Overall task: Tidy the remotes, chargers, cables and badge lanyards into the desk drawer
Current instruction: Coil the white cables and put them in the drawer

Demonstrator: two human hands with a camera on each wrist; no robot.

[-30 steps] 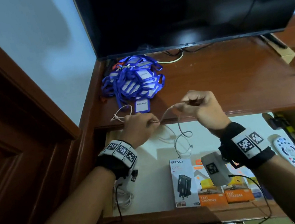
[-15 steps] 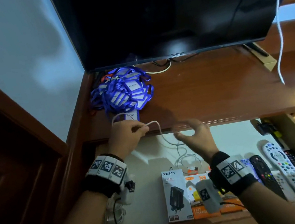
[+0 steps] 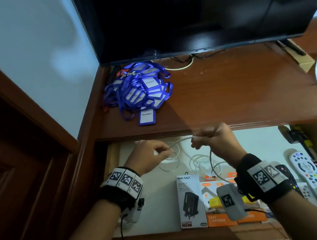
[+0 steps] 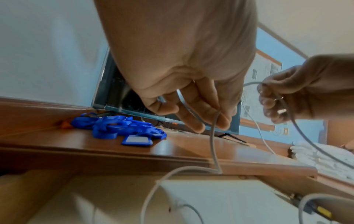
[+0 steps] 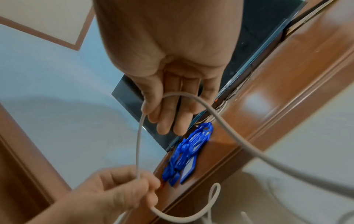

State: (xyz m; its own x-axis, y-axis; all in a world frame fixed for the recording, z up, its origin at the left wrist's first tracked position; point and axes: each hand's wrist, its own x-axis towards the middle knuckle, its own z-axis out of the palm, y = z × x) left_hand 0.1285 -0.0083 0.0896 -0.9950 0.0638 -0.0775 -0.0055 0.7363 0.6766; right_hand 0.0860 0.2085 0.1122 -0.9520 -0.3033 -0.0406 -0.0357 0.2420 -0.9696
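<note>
Both my hands, left hand [image 3: 149, 156] and right hand [image 3: 215, 139], are gripping the white cable [image 3: 180, 141] above the drawer [image 3: 161, 194]; its hanging loops may be tangling there.

Your right hand [image 5: 172, 84] hangs with fingers pointing down, a white cable [image 5: 226, 125] looped over the thumb and sweeping off to the right. Your left hand [image 5: 114, 192], lower left, pinches the same cable. Beyond them, blue lanyards [image 5: 187, 153] lie heaped on the wooden worktop [image 5: 277, 94], beside a dark screen [image 5: 254, 37].
</note>
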